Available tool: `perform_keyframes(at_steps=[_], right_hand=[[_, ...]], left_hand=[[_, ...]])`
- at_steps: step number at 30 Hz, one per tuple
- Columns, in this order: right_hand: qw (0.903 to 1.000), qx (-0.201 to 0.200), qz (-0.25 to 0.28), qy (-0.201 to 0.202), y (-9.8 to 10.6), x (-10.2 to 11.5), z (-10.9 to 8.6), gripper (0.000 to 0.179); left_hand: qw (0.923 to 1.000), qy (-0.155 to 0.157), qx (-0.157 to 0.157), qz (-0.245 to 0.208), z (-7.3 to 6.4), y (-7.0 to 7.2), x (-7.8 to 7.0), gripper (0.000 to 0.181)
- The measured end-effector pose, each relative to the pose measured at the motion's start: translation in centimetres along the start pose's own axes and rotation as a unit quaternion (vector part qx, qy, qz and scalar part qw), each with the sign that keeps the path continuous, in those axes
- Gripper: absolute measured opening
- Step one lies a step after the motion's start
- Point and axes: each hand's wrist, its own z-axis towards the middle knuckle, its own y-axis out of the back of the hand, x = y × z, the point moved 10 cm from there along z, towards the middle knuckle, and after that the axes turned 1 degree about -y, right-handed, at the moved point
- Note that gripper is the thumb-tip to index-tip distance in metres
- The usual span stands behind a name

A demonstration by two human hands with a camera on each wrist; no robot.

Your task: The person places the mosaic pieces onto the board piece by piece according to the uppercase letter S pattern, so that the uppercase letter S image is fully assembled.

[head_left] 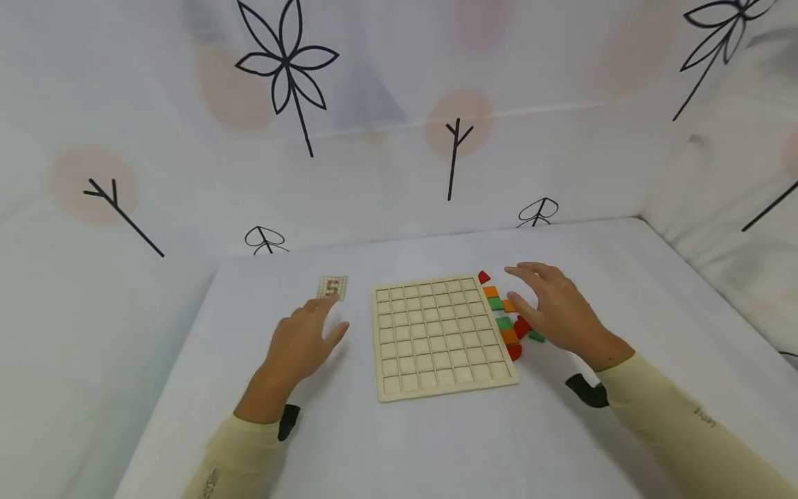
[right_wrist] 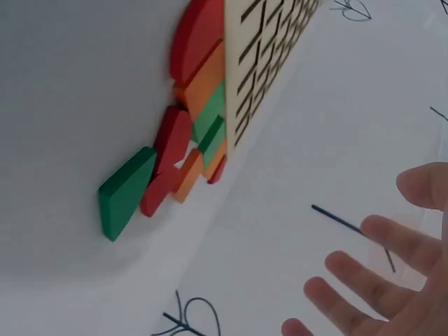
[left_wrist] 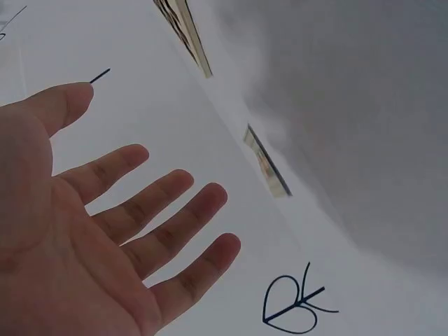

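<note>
A square wooden grid board [head_left: 445, 337] with bare cells lies in the middle of the table. Along its right edge sit several flat pieces in red, orange and green, among them a green piece [right_wrist: 127, 192] and a red rounded piece [right_wrist: 198, 40]. My right hand [head_left: 557, 308] hovers over these pieces, fingers spread and holding nothing. On the other side, my left hand [head_left: 301, 342] is held above the table left of the board, its fingers loose. Just beyond its fingertips lies a small pattern card [head_left: 332, 286] with a coloured figure on a grid.
A white cloth covers the table [head_left: 436, 450]. Behind it hangs a pale curtain [head_left: 386, 187] printed with black plants and faint coloured shapes. Another cloth wall [head_left: 736, 180] stands along the right side.
</note>
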Motion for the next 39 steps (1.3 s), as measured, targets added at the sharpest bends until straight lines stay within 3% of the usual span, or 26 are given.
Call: perform_keyframes(at_steps=[6,12,17,24,30,39], right_hand=[[0.9976,-0.038,0.056,0.016,-0.4,0.4,1.9,0.033],[0.9954,-0.002,0.091,-0.029,-2.1,-0.9,3.6,0.035],[0.9951,0.027,0.093,-0.018,-3.3,-1.2,5.3,0.036],[0.9934,0.099,0.057,0.007,-5.3,-1.9,7.5,0.037],[0.9869,0.154,0.048,0.005,-6.9,-3.3,8.3,0.033],[0.9822,0.181,0.036,0.034,-8.6,-3.7,9.0,0.030]], left_hand=[[0.9963,0.014,0.078,-0.033,1.8,-3.6,-1.2,0.066],[0.9872,0.017,0.141,-0.072,2.2,-5.8,-1.6,0.075],[0.9808,-0.007,0.175,-0.085,1.8,-6.8,-2.3,0.082],[0.9784,-0.024,0.193,-0.071,1.6,-7.4,-3.4,0.087],[0.9781,-0.030,0.199,-0.054,1.6,-7.8,-3.9,0.086],[0.9764,-0.026,0.207,-0.057,1.7,-7.9,-3.4,0.086]])
